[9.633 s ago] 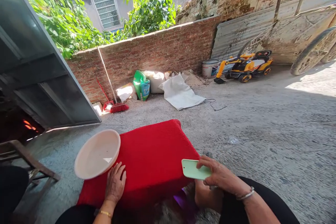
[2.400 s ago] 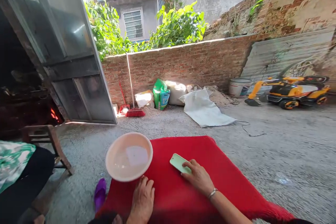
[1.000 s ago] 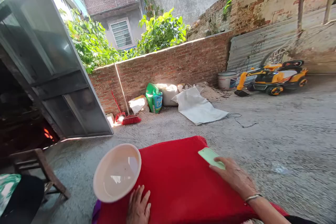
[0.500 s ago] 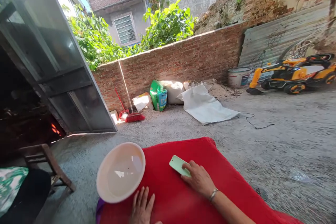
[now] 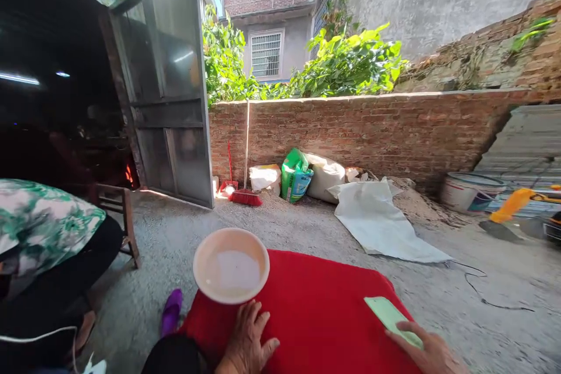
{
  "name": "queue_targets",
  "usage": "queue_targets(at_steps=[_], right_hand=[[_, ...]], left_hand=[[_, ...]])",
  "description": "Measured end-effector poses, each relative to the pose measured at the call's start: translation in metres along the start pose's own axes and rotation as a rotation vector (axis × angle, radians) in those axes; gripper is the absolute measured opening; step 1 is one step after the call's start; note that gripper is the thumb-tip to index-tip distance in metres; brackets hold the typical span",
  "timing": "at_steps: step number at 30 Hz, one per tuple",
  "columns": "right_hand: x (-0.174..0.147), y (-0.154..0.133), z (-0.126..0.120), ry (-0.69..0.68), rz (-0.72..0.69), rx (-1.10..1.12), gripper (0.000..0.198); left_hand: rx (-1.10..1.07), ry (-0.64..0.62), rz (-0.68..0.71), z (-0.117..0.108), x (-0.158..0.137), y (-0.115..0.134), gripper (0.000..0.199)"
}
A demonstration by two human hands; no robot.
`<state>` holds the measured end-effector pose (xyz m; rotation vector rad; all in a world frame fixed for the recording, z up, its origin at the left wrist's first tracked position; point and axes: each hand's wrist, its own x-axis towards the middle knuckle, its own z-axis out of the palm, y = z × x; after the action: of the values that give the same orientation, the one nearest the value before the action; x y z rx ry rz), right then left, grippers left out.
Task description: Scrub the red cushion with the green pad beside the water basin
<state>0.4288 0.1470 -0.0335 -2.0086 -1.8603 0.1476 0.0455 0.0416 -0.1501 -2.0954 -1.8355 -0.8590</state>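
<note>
A red cloth (image 5: 324, 310) lies spread in front of me, its support hidden. My left hand (image 5: 250, 336) rests on it at the near left, palm down and fingers apart, fingertips close to the rim of a pale pink basin (image 5: 202, 280). The basin stands at the cloth's far left corner with liquid in it. Over the right side of the cloth, my right hand (image 5: 427, 347) grips a flat, light green oblong piece (image 5: 388, 314) with rounded corners. Its underside is hidden, so I cannot tell its kind.
At the left a person in a green-and-white floral top (image 5: 56, 225) bends forward near a wooden chair (image 5: 127, 216). A purple shoe (image 5: 171, 311) is beside the cloth. Beyond are a red broom (image 5: 245, 197), sacks (image 5: 326, 178), a white sheet (image 5: 377, 222) and a bucket (image 5: 471, 193).
My view has turned left and levelled, so the background sits further right. My right hand has moved to the cloth's right side with the green piece. The left hand stays on the cloth.
</note>
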Motion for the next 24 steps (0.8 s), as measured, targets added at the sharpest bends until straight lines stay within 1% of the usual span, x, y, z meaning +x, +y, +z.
queue_targets(at_steps=[2,3,5,7,9,11,12,14,16,18,19,21,23,24], right_hand=[[-0.006,-0.045,0.016,-0.128,-0.125,0.137,0.029],[-0.011,-0.069,0.026,-0.156,-0.175,0.171,0.032],[-0.024,-0.117,0.045,-0.210,-0.296,0.185,0.033],[-0.036,-0.159,0.061,-0.246,-0.435,0.138,0.028],[-0.043,-0.187,0.069,-0.243,-0.557,0.070,0.023],[-0.042,-0.197,0.069,-0.241,-0.616,0.008,0.023],[-0.038,-0.194,0.066,-0.248,-0.613,-0.015,0.023],[-0.024,-0.172,0.057,-0.279,-0.548,-0.048,0.024],[-0.005,-0.133,0.046,-0.302,-0.429,-0.059,0.025],[0.012,-0.083,0.036,-0.293,-0.284,-0.048,0.030],[0.019,-0.058,0.031,-0.271,-0.217,-0.031,0.031],[0.027,-0.013,0.019,-0.139,-0.078,-0.005,0.032],[0.030,0.014,0.004,-0.026,0.051,-0.019,0.030],[0.030,0.019,-0.004,-0.013,0.103,-0.039,0.029]], left_hand=[[0.052,0.082,-0.001,0.001,-0.001,-0.001,0.049],[0.082,0.125,0.012,0.002,-0.003,-0.002,0.047],[0.126,0.193,0.054,0.000,-0.006,-0.006,0.040],[0.141,0.226,0.093,-0.005,-0.009,-0.008,0.031],[0.142,0.229,0.101,-0.013,-0.010,-0.008,0.023],[0.143,0.212,0.088,-0.024,-0.010,-0.005,0.019],[0.142,0.200,0.081,-0.029,-0.009,-0.003,0.018],[0.138,0.178,0.072,-0.037,-0.007,0.001,0.018],[0.133,0.175,0.073,-0.041,-0.005,0.003,0.019],[0.130,0.192,0.082,-0.040,-0.005,0.002,0.020],[0.126,0.202,0.091,-0.037,-0.005,0.001,0.020],[0.118,0.230,0.107,-0.029,-0.006,-0.002,0.021],[0.114,0.282,0.086,-0.021,-0.008,-0.005,0.021],[0.116,0.306,0.067,-0.018,-0.008,-0.006,0.021]])
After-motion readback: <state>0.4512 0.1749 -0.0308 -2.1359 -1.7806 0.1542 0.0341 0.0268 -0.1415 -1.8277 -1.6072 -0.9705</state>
